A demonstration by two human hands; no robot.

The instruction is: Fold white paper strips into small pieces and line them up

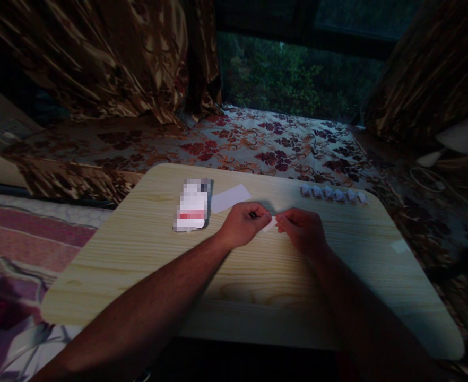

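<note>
Head view: a floral cloth [282, 140] is spreading beyond the pale wooden table [258, 286], over which both bare forearms are reaching forward and slanting inward from the near edge. Over the middle, the left hand [242, 224] is curling with its knuckles up and its thumb pointing right; the right hand [306, 229] is mirroring it, fingers folding in and thumb pointing left. A blurred-out, phone-shaped object [193, 206] is lying left of the hands, and a row of small folded pieces [334, 193] is standing near the far right edge. A pale strip [231, 198] is resting just beside the phone-shaped object. Smallest, a white slip [269, 226] is sitting between the hands, each pinching it by thumb and fingers.
</note>
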